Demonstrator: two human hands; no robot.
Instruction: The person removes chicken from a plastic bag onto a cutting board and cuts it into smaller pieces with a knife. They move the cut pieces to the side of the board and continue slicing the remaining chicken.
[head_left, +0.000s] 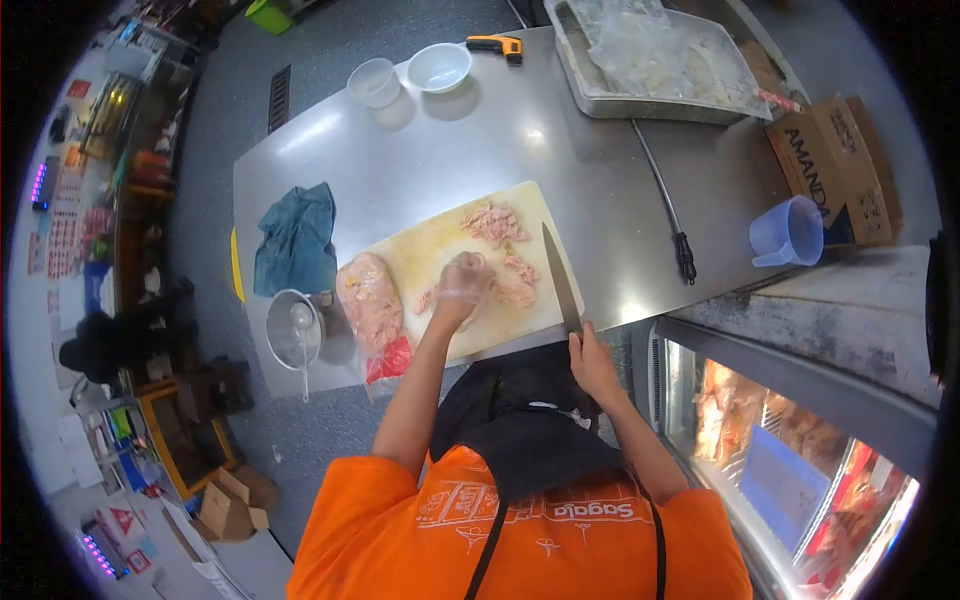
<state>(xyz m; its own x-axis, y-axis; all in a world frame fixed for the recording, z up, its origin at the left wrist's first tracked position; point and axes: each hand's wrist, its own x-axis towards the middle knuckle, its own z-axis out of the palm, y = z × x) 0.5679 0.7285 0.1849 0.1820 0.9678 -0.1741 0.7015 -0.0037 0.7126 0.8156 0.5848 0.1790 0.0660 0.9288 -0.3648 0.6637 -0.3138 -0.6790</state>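
My right hand (592, 362) is closed around the handle of a long knife (559, 272). The blade lies along the right side of a white cutting board (415, 242), pointing away from me. Over the middle of the board is my left hand (464, 283), in a clear plastic glove, right at some raw meat pieces (519, 288). Its fingers are too blurred to tell whether they grip any meat. A pile of cut meat (494, 222) sits at the board's far side. Left of the board, a plastic bag of raw meat (368, 298) leans against its edge.
A metal pot (282, 325) with a ladle and a teal cloth (296, 240) lie left. Bowls (440, 68) and a yellow-black thermometer gun (497, 46) stand at the back. Rightward are a metal tray (655, 108), a sharpening steel (665, 200), a jug (790, 232) and a cardboard box (825, 165).
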